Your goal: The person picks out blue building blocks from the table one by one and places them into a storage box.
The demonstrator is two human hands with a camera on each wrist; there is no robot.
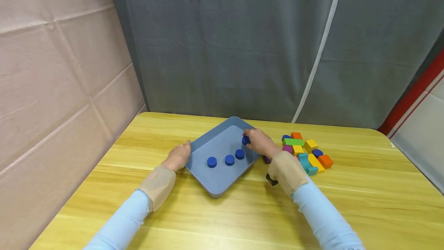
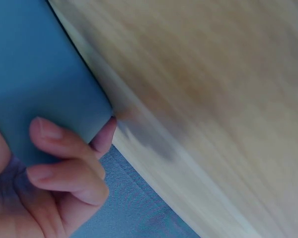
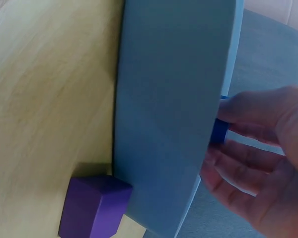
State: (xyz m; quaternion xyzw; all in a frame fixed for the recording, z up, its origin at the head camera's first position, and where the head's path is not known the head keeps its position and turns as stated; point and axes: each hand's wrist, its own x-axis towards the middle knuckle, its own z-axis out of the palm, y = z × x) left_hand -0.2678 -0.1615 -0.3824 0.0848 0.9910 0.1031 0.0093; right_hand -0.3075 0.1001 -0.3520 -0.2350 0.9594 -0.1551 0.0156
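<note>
A shallow grey-blue tray (image 1: 222, 176) sits at an angle on the wooden table. My left hand (image 1: 178, 156) grips its left corner, thumb at the rim; in the left wrist view curled fingers (image 2: 69, 144) lie against the tray's outer wall (image 2: 39, 64). Inside the tray are three loose blue round blocks, among them one to the left (image 1: 212, 162), one in the middle (image 1: 229, 160) and one to the right (image 1: 239, 154). My right hand (image 1: 261, 142) reaches over the right rim and pinches another blue round block (image 3: 219, 130) between thumb and fingers.
Right of the tray lies a cluster of coloured blocks, including a green bar (image 1: 293, 142), a teal arch (image 1: 306, 164), an orange block (image 1: 325, 161) and a blue round one (image 1: 317, 152). A purple block (image 3: 95, 206) stands close against the tray's outer wall. Grey curtain (image 1: 222, 49) hangs behind the table.
</note>
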